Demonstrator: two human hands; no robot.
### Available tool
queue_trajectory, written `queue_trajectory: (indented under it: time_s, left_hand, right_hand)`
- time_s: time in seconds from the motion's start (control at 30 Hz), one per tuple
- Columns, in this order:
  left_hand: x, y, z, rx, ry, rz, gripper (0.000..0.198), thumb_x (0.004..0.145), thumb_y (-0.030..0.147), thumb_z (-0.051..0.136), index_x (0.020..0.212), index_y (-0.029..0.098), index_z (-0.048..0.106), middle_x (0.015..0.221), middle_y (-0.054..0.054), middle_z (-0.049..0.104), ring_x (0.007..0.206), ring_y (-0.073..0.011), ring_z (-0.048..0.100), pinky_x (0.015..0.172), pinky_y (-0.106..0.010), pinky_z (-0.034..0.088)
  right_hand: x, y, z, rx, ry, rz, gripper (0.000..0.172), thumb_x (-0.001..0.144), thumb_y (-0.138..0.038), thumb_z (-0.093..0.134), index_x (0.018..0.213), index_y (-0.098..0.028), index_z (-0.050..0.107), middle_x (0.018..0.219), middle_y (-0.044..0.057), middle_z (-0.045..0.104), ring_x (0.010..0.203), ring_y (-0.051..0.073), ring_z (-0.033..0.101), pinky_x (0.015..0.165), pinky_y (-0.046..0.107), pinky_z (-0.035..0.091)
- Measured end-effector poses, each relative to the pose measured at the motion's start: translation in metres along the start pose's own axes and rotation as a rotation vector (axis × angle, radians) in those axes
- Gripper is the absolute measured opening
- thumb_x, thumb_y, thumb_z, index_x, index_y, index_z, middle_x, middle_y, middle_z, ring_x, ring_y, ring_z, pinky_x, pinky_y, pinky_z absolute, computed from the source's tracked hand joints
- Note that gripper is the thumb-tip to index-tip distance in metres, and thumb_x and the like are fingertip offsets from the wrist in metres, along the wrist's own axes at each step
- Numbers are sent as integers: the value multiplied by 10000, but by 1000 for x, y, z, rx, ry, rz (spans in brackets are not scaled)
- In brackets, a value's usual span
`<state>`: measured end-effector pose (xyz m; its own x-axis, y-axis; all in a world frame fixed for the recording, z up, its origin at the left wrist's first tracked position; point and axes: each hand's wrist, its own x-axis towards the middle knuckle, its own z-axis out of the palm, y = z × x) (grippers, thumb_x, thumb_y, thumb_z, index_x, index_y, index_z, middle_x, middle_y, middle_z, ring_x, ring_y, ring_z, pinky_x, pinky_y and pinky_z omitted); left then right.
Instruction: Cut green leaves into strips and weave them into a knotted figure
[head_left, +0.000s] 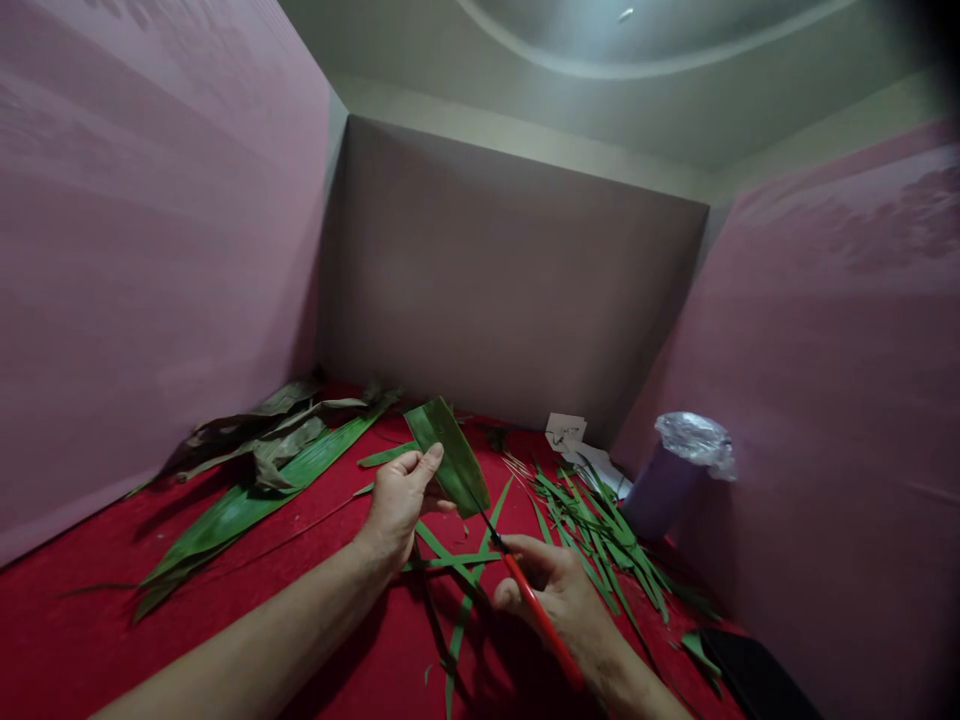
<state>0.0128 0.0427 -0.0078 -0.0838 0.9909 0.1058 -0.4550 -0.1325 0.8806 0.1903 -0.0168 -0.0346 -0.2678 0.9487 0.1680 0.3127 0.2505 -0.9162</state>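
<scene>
A broad piece of green leaf [448,455] is raised in my left hand [405,490], pinched with the thumb on its face and the fingers behind. My right hand [559,595] is closed around a slim tool with a long red handle [541,620] and a thin dark tip. That tip meets the lower right edge of the leaf piece; the tool's exact kind is not clear from this angle. Below my hands, narrow green leaf strips [450,562] lie crossed on the red cloth [330,610].
Long green leaves [247,515] and dry, curled brown leaves [277,440] lie at the left. On the right are a pile of cut strips [600,530], white papers [566,432], a purple container [664,490] topped with clear plastic, and a dark flat object [754,675]. Pink walls [847,420] flank the cloth.
</scene>
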Motion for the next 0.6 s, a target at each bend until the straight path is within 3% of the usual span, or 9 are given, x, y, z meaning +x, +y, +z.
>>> queue_trajectory:
  time_s: [0.17,0.43,0.6]
  left_hand:
    - [0,0,-1,7,3,4,285,661,384,656,600,144,515,467,42,554,419,-96,560,374,-197,503]
    - [-1,-2,0,30,-23,-3,293,652,395,660,603,140,524,475,29,568,414,-99,558,379,-206,506]
    - [-6,-1,2,67,-86,12,249,599,287,715,717,103,596,608,-28,643,513,-131,600,429,-227,523]
  right_hand:
    - [1,5,0,55,4,-2,367,672,-305,658,975,-106,601,574,0,610,507,111,470,507,228,371]
    - [1,-2,1,64,32,16,385,629,-311,677,941,-95,612,564,-4,595,488,99,433,456,205,334]
    - [1,-3,-1,30,25,-1,356,661,-344,662,915,-97,629,562,-13,569,462,79,390,443,197,320]
